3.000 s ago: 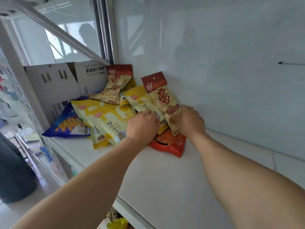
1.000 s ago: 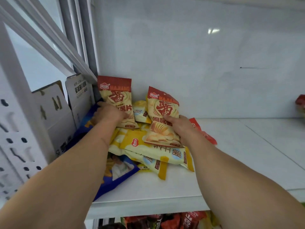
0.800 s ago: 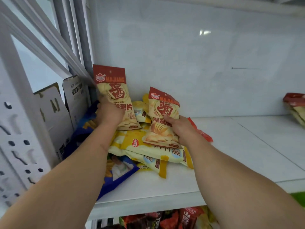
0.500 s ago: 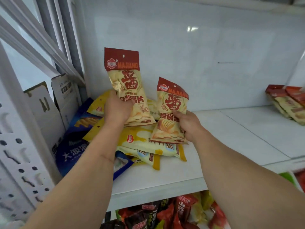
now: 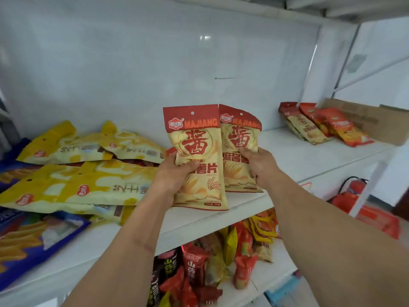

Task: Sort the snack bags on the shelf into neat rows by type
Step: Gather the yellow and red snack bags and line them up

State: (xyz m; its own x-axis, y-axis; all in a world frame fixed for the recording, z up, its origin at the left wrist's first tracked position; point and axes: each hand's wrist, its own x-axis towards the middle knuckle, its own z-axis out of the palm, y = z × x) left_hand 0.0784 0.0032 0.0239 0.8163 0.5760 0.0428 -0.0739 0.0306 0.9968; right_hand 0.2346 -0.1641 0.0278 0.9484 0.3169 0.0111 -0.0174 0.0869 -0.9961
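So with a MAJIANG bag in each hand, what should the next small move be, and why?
Probably carry both right and lay them by the row of red-topped bags at the shelf's right end. The left hand and right hand each grip a MAJIANG bag, and that row looks partly the same type.

Two cream MAJIANG bags, red tops, upright side by side above shelf (image 5: 294, 156): left bag (image 5: 197, 156) overlaps right bag (image 5: 240, 149). Yellow bags (image 5: 84, 185) piled flat at left, blue bag (image 5: 33, 240) at the front left edge. Red-orange bags (image 5: 321, 124) in a leaning row far right.
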